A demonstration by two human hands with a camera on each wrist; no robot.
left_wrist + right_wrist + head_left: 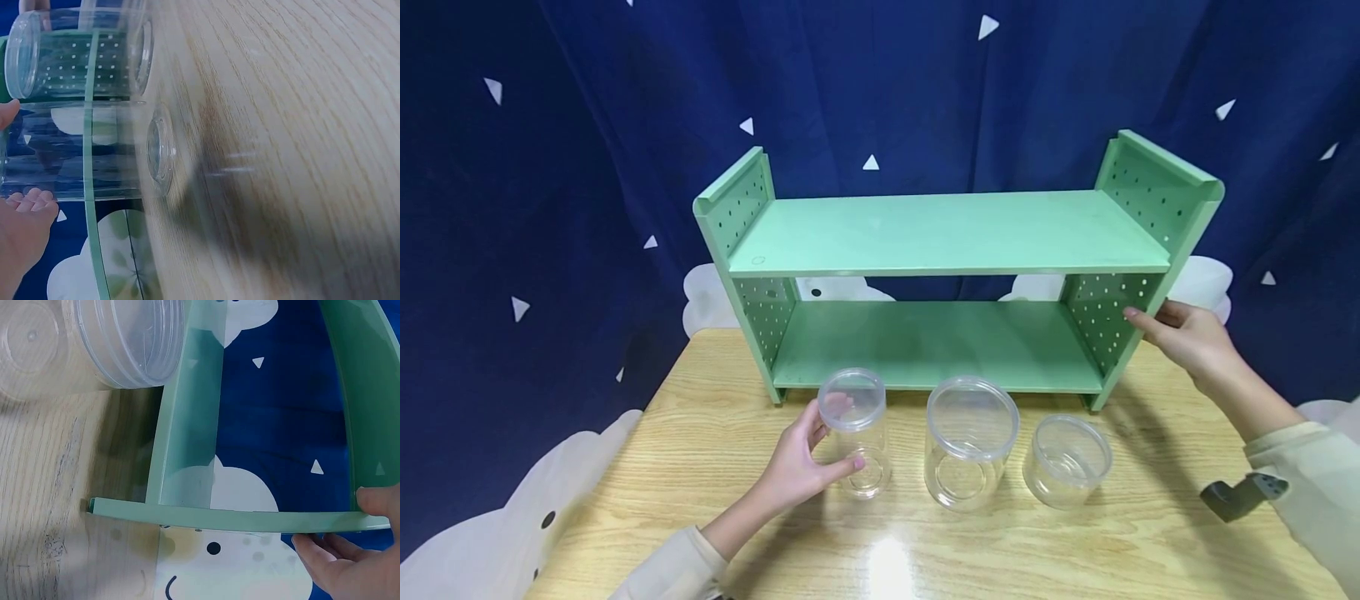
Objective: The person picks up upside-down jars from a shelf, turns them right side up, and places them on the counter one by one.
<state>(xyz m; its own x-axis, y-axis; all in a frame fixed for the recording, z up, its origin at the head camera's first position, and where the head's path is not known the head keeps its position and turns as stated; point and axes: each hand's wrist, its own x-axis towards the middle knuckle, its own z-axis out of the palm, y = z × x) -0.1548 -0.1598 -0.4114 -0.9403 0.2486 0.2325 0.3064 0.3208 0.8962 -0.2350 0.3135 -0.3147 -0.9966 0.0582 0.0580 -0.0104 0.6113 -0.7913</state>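
Observation:
My left hand [808,454] holds a tall, narrow clear jar [868,442] from its left side, thumb in front and fingers behind. The jar stands upright on the table, and the left wrist view shows its base [161,150]. My right hand [1191,337] grips the right side panel of a green two-tier shelf [940,237]. In the right wrist view, the thumb lies on one side of that panel [262,520] and the fingers on the other. A wide clear jar [966,450] and a short clear jar [1067,462] stand to the right of the tall one.
The shelf stands toward the back of a wooden table [685,475], with the jars in front of it. Behind hangs a dark blue curtain [895,92] with white triangles and cloud shapes. A dark device [1243,496] sits at the right wrist.

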